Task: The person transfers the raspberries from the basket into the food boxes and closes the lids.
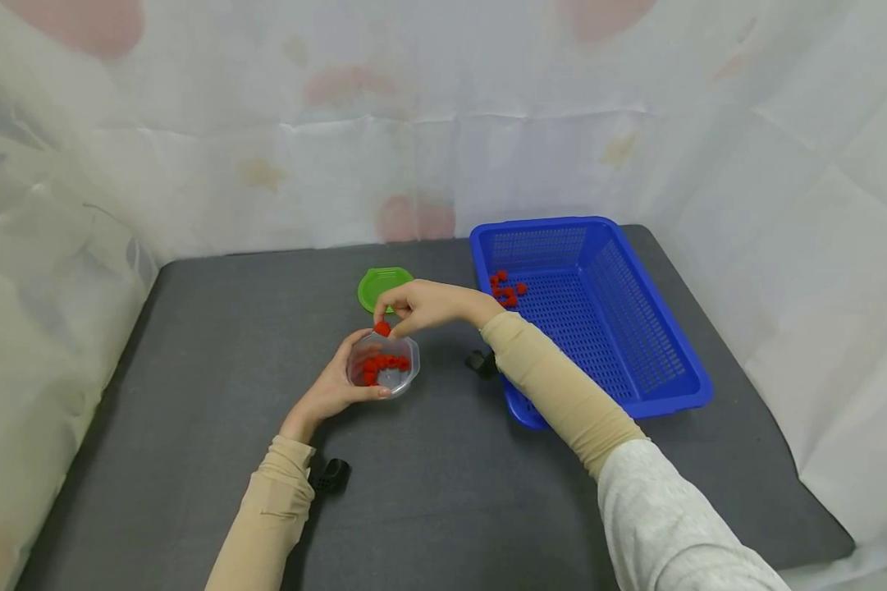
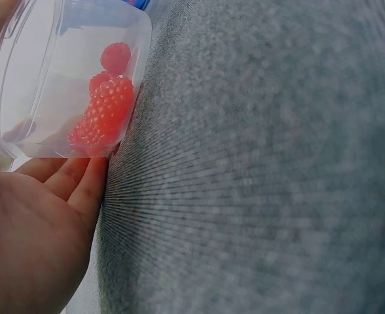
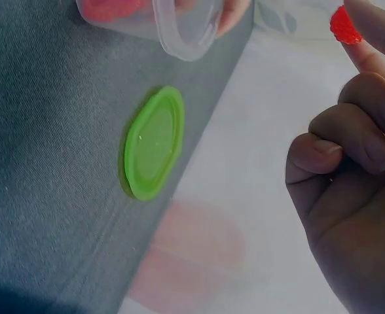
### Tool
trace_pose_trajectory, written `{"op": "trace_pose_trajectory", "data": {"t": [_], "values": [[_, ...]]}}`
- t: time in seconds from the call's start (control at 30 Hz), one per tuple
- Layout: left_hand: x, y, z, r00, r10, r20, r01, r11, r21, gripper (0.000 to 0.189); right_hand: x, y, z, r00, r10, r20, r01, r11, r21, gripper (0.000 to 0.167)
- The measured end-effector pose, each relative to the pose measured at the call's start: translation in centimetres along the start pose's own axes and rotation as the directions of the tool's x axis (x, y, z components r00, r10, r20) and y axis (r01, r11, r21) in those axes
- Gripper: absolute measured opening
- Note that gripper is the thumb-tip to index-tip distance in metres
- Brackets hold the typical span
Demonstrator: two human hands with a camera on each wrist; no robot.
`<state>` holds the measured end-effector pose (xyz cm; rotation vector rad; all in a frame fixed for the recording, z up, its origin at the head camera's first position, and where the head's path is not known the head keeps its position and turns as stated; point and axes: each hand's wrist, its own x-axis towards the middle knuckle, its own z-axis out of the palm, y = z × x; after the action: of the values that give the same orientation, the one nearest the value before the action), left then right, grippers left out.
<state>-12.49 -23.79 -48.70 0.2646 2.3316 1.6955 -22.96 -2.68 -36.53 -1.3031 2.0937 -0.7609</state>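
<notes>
A clear plastic container [image 1: 406, 379] stands on the grey table with several red raspberries [image 1: 386, 362] inside. My left hand [image 1: 332, 388] grips it from the left, thumb at the near side and fingers behind. In the left wrist view the raspberries [image 2: 106, 111] show through the container's wall [image 2: 68, 46]. Between thumb and forefinger my right hand [image 1: 432, 303] pinches one raspberry [image 1: 382, 328] over the container's far rim. That raspberry [image 3: 345, 26] also shows at the fingertips in the right wrist view, the other fingers curled in. Behind the container lies a green lid [image 1: 375, 284], flat on the table.
On the right, a blue plastic basket [image 1: 668, 353] stands under and beyond my right forearm. Several raspberries [image 1: 509, 293] lie at its left side. White patterned cloth [image 1: 354, 164] hangs behind the table and along both sides.
</notes>
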Motion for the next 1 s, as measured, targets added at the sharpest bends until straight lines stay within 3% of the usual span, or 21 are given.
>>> {"op": "trace_pose_trajectory", "data": {"t": [0.23, 0.43, 0.63, 1.0], "values": [[0.1, 0.5, 0.0, 1.000, -0.008, 0.027, 0.009, 0.999, -0.040, 0.096, 1.1, 0.5, 0.8, 0.990, 0.041, 0.133, -0.040, 0.999, -0.008, 0.021], [0.2, 0.0, -0.1, 0.999, -0.038, -0.012, 0.038, 0.999, 0.030, 0.098, 2.2, 1.2, 1.6, 0.983, 0.051, 0.178, -0.049, 0.999, -0.016, 0.023], [0.2, -0.4, 0.0, 1.000, 0.016, -0.021, -0.015, 0.998, 0.067, 0.102, 2.9, 1.9, 2.6, 0.964, 0.090, 0.249, -0.097, 0.995, 0.014, 0.025], [0.2, 0.0, 0.0, 0.998, 0.048, -0.034, -0.042, 0.987, 0.155, 0.114, 3.1, 2.6, 3.0, 0.960, 0.151, 0.234, -0.159, 0.987, 0.013, 0.026]]}}
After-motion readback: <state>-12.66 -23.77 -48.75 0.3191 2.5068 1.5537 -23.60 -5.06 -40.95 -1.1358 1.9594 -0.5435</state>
